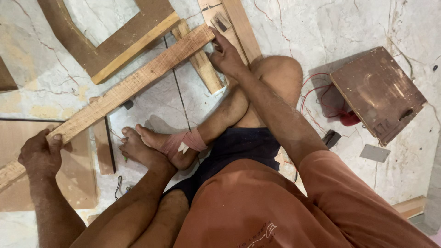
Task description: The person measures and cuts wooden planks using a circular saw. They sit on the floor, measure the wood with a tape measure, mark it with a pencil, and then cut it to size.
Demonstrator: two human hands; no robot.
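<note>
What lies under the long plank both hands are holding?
Under the long plank: marble floor, a short wood block, a dark frame's corner. The far end's support is hidden by the right hand.

A long, rough-sawn wooden plank runs diagonally, low at the near left and rising to the upper right, pale tan with coarse grain. Its far end lies across a shorter wooden batten, and it passes over the marble floor and a flat board.

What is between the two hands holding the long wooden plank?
In the head view, only the long wooden plank runs between the left hand and right hand; marble floor shows beneath it.
</note>
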